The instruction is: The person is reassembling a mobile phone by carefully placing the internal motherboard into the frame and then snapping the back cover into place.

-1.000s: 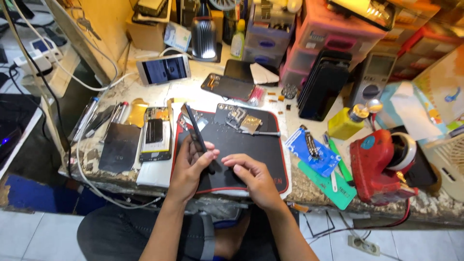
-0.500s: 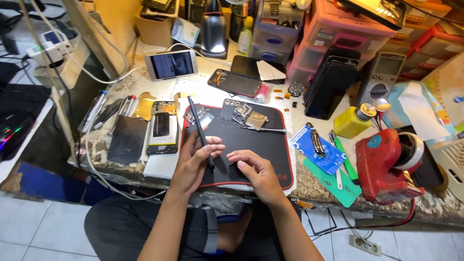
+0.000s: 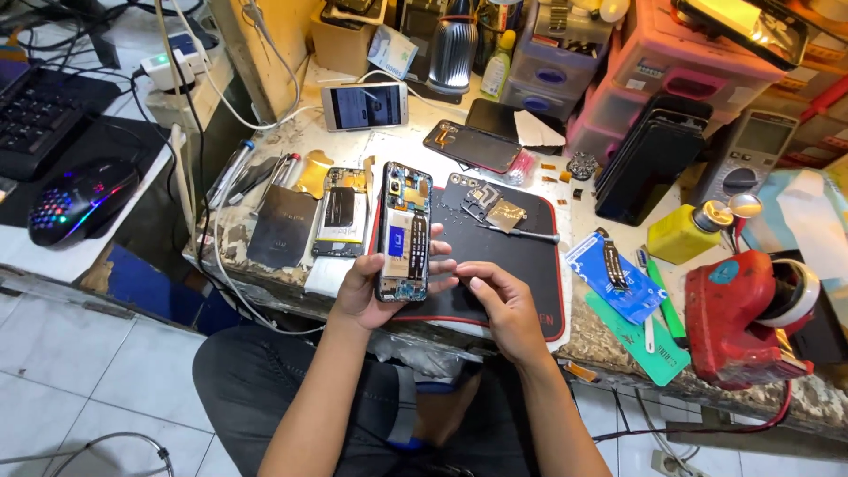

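Note:
My left hand (image 3: pixel 367 287) grips an opened phone (image 3: pixel 404 231) with its back cover off, inner boards and a blue part facing me. The phone stands nearly upright above the black work mat (image 3: pixel 521 265). My right hand (image 3: pixel 503 300) hovers just right of the phone's lower edge, fingers bent, fingertips touching or almost touching it; it holds nothing that I can see. A screwdriver (image 3: pixel 521 233) lies on the mat behind my right hand.
A second opened phone (image 3: pixel 341 212) and a dark back cover (image 3: pixel 283 225) lie left of the mat. A black phone (image 3: pixel 473 146), a lit white phone (image 3: pixel 364 106), a red tape dispenser (image 3: pixel 751 318), a yellow bottle (image 3: pixel 685 234), blue and green cards (image 3: pixel 618 283) and storage drawers crowd the bench.
My left hand has turned the phone from edge-on to face me and lifted it. The view has shifted, with the bench sitting higher in the frame.

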